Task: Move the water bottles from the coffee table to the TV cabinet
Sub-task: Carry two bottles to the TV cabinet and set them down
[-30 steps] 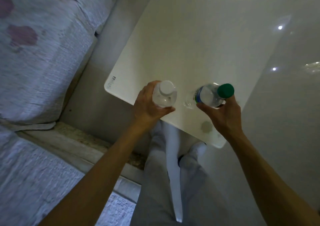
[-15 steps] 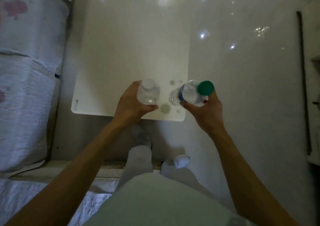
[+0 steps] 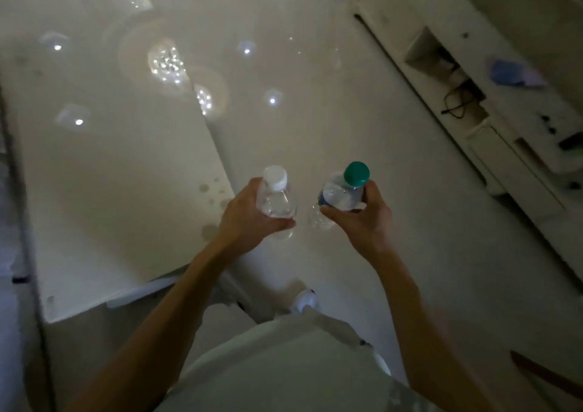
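My left hand (image 3: 244,219) grips a clear water bottle with a white cap (image 3: 276,197). My right hand (image 3: 362,219) grips a clear bottle with a green cap (image 3: 342,191) and a blue label. Both bottles are lifted off the glossy white coffee table (image 3: 120,165), held just past its right edge over the floor. The white TV cabinet (image 3: 504,134) runs along the right side, well away from both hands.
The pale floor (image 3: 362,112) between table and cabinet reflects ceiling lights. On the cabinet lie a blue cloth (image 3: 511,72), dark cables (image 3: 457,102) in an open niche and small dark items. A sofa edge shows at far left. My legs and feet are below.
The view has swung right, away from the sofa, bringing the TV cabinet into sight. Both hands with their bottles have moved from above the table's corner to beyond its right edge.
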`<control>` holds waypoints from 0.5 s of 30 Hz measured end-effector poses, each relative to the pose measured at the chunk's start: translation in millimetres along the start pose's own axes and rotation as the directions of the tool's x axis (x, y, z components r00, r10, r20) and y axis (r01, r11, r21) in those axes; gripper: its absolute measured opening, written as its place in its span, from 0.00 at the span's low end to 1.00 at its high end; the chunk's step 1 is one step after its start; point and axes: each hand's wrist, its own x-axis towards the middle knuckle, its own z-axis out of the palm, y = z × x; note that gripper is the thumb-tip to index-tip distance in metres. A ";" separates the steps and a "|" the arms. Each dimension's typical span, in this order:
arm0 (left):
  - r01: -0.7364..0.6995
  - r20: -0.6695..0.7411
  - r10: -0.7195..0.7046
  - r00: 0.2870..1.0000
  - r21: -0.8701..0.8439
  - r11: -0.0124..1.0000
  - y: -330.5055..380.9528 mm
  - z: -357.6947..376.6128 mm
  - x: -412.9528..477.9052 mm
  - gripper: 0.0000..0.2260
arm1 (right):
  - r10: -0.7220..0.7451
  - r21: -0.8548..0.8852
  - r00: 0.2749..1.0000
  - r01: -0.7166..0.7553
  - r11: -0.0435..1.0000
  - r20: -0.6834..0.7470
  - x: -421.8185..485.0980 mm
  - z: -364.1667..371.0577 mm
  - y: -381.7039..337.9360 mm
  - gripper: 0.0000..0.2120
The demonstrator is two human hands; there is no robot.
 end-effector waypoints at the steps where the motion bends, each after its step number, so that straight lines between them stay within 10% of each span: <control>1: -0.028 0.028 0.028 0.999 0.004 1.000 12.3 14.9 3.2 0.32 | 0.015 0.012 0.999 -0.014 1.000 -0.041 -0.7 -18.2 9.5 0.34; 15: -0.378 0.459 0.305 0.835 0.074 0.923 152.3 186.0 36.3 0.27 | 0.261 0.149 0.852 -0.216 0.965 -0.454 -42.2 -188.9 112.0 0.33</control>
